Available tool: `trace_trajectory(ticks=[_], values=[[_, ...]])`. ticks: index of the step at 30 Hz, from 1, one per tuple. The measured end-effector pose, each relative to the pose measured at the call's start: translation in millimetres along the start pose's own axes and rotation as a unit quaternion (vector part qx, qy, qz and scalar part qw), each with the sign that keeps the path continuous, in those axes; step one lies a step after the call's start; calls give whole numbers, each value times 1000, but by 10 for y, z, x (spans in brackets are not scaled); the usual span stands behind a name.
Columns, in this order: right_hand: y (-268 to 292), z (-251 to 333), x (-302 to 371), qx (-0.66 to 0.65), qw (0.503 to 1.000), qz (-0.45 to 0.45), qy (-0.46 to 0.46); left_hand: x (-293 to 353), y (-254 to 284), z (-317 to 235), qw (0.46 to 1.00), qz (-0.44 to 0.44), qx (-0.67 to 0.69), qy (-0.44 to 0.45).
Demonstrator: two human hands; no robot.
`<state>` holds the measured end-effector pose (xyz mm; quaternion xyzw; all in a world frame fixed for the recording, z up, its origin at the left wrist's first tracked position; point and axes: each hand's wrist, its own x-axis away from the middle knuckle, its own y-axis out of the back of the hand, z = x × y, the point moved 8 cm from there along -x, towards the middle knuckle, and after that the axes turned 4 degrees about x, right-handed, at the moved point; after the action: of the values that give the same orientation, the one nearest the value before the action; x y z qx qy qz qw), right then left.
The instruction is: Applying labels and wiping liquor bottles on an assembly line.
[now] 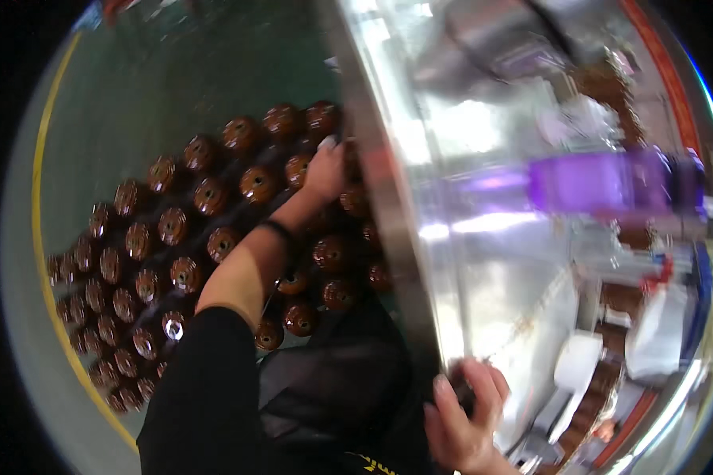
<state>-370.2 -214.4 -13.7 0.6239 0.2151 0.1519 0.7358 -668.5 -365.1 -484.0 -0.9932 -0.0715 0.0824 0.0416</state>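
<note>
Left hand (325,170) reaching down, fingers curled onto a brown insulator (297,169) among the floor rows, right hand (466,416) gripping the steel table (404,237) edge, one careless tug could topple neighbours

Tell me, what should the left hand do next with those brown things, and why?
Probably close on one brown insulator and lift it. The left hand already rests on the far rows on the floor, while the right hand grips the steel table edge for support.
</note>
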Motion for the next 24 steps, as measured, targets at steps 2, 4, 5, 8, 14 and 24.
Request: trace_trajectory(ticks=[2, 4, 5, 8, 14, 24], values=[[-4, -74, -10, -24, 1000, -13, -11, 545, -463, -501, 982, 145, -124, 12], [-121, -54, -26, -24, 999, 21, 19, 1182, -463, -822, 986, 146, -46, 66], [-121, -88, 14, -11, 1000, 13, 18, 1414, -709, -1464, 969, 243, -2, 48], [172, -134, 188, -3, 998, -52, 34, 2068, -793, -2168, 921, 287, -225, -135], [1575, -1143, 1230, -25, 986, -148, -66, 3174, -486, -2130, 926, 323, -73, 181], [2488, -5253, 2629, 169, 857, -153, -461, 3105, -740, -4322, 896, 344, -148, 238]])
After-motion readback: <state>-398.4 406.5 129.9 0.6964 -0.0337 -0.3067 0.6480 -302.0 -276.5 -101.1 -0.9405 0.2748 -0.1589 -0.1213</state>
